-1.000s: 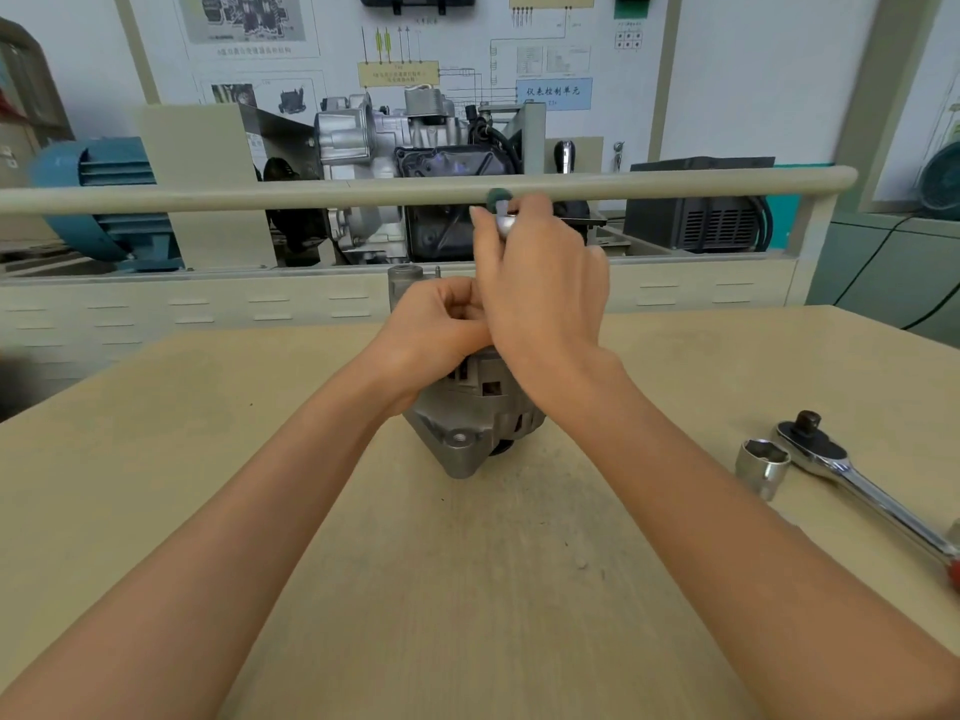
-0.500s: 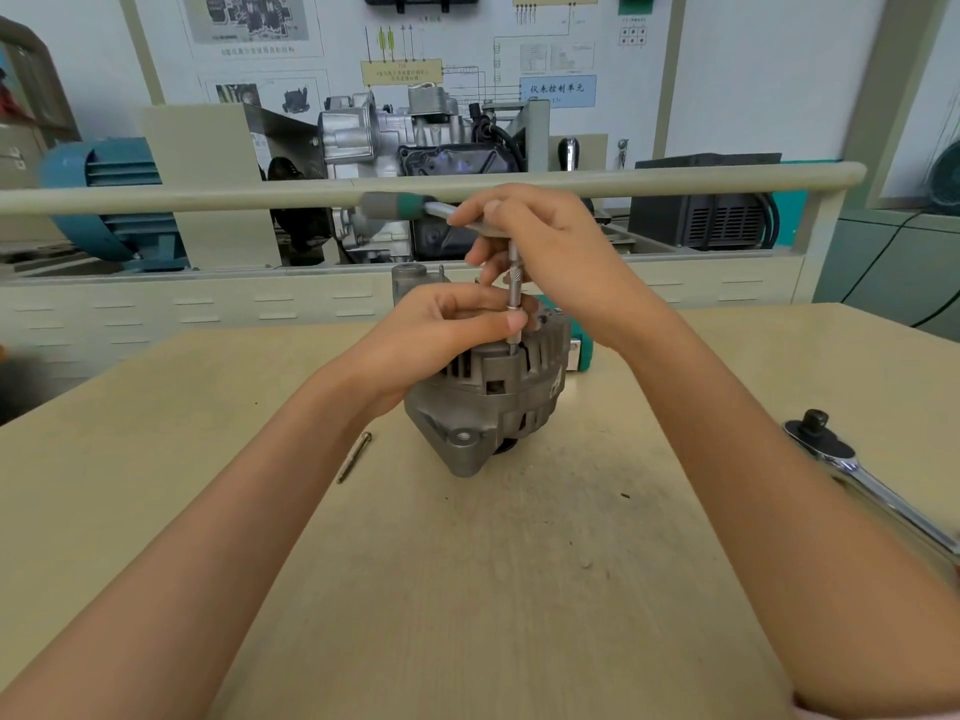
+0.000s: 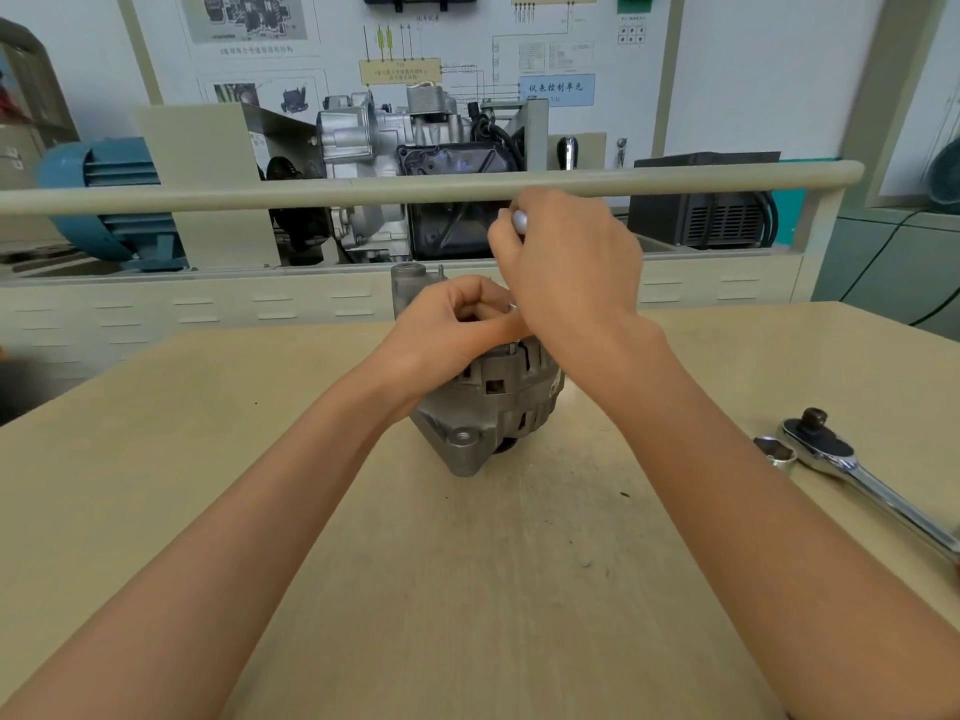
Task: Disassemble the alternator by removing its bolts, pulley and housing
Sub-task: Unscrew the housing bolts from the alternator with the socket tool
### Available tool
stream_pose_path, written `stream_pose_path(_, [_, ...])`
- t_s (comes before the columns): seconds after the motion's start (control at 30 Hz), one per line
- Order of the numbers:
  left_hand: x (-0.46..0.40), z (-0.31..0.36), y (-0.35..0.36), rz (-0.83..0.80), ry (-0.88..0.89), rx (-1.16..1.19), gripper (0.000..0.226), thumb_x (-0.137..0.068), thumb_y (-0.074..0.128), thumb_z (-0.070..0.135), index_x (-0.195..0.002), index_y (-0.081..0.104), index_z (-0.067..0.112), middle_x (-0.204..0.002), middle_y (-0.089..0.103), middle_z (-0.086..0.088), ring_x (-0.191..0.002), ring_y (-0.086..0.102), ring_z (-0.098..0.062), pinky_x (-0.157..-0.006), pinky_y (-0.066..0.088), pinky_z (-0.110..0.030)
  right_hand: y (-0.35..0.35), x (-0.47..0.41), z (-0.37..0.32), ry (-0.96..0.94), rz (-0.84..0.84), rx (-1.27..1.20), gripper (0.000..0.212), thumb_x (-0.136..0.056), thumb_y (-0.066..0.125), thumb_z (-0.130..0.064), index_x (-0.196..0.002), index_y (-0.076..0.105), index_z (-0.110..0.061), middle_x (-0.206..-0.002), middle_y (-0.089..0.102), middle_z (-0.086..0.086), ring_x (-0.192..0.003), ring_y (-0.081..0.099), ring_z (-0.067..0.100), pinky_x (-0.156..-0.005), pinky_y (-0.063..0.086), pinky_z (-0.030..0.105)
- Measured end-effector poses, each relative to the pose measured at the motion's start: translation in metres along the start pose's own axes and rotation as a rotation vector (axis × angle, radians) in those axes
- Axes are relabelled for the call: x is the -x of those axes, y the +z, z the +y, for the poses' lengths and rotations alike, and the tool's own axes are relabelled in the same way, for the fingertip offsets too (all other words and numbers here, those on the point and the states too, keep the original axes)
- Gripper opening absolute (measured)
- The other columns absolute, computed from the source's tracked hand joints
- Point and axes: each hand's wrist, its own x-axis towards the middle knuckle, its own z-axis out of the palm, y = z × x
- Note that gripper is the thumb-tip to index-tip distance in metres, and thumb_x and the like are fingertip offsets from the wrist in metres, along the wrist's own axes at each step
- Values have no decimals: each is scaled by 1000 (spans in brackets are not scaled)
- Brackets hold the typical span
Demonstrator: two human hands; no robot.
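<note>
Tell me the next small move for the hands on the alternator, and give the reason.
Probably another turn of the tool. The right hand grips it above the alternator, while the left hand pinches its shaft near the housing top. The ratchet lies untouched on the table, so this bolt seems unfinished.

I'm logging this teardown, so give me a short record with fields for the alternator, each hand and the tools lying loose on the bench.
alternator: standing on the table, centre
left hand: fingers curled, resting on top of alternator
right hand: grips a metal tool held above alternator
ratchet wrench: lying on table, right side, untouched
socket: beside ratchet head
</note>
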Motion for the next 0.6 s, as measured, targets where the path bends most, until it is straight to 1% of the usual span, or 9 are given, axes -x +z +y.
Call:
stream_pose_path(0.07, [1, 1, -5, -66, -2, 15, 9, -86, 68, 14, -94, 69, 17, -90, 75, 2, -84, 69, -8, -78, 55, -18, -3, 1, 1, -70, -26, -151, 28, -97, 38, -28, -99, 63, -14, -78, 59, 0, -74, 56, 21, -64, 43, 32])
stream_pose_path(0.17, [3, 3, -11, -144, 1, 48, 12, -88, 65, 15, -98, 71, 17, -93, 75, 6, -88, 70, -5, -73, 50, -12, -3, -1, -1, -42, -202, -665, 25, -95, 43, -19, -95, 68, -15, -74, 65, 0, -70, 63, 15, -70, 52, 30])
stream_pose_path(0.27, [4, 4, -12, -158, 8, 39, 14, -88, 65, 18, -99, 73, 18, -100, 75, 6, -96, 68, -5, -81, 50, -12, -5, -3, 0, 134, -420, -1210, 26, -94, 43, -10, -82, 66, -14, -65, 65, 1, -58, 63, 9, -60, 53, 22])
stream_pose_path(0.3, [4, 4, -12, -152, 10, 37, 15, -87, 65, 19, -100, 73, 18, -102, 74, 6, -99, 68, -6, -85, 50, -13, -5, -2, 2, 170, -470, -1323, 26, -95, 43, -9, -81, 65, -13, -63, 64, 2, -57, 63, 11, -55, 52, 21])
stream_pose_path(0.37, [4, 3, -11, -130, 6, 45, 15, -85, 67, 20, -98, 74, 19, -100, 75, 5, -98, 68, -6, -84, 50, -13, -8, -3, 6, 198, -519, -1416, 25, -96, 42, -8, -84, 64, -12, -63, 64, 2, -58, 63, 12, -53, 48, 20])
stream_pose_path(0.43, [2, 3, -10, -95, 0, 61, 12, -82, 71, 18, -94, 74, 21, -94, 76, 5, -92, 70, -6, -79, 52, -12, -9, -4, 9, 202, -476, -1376, 24, -97, 42, -11, -89, 65, -12, -66, 63, 1, -58, 62, 10, -55, 47, 19])
stream_pose_path(0.5, [2, 3, -8, -60, 4, 80, 9, -80, 72, 14, -86, 74, 20, -86, 76, 4, -84, 71, -7, -75, 53, -13, -7, 0, 3, 152, -332, -1135, 22, -98, 45, -17, -96, 66, -13, -68, 62, 0, -58, 61, 9, -59, 50, 20])
stream_pose_path(0.53, [2, 3, -8, -50, 15, 81, 10, -80, 72, 10, -82, 74, 20, -81, 76, 5, -79, 71, -6, -71, 53, -13, -3, 2, -2, 90, -230, -892, 22, -99, 45, -22, -101, 66, -15, -72, 63, -1, -64, 63, 12, -63, 51, 24])
stream_pose_path(0.6, [3, 3, -7, -34, 43, 60, 20, -83, 66, 0, -76, 71, 18, -71, 74, 9, -69, 69, -1, -63, 50, -11, 6, 8, -10, -45, -60, -293, 28, -100, 39, -31, -112, 60, -18, -86, 66, 1, -81, 64, 21, -68, 45, 32])
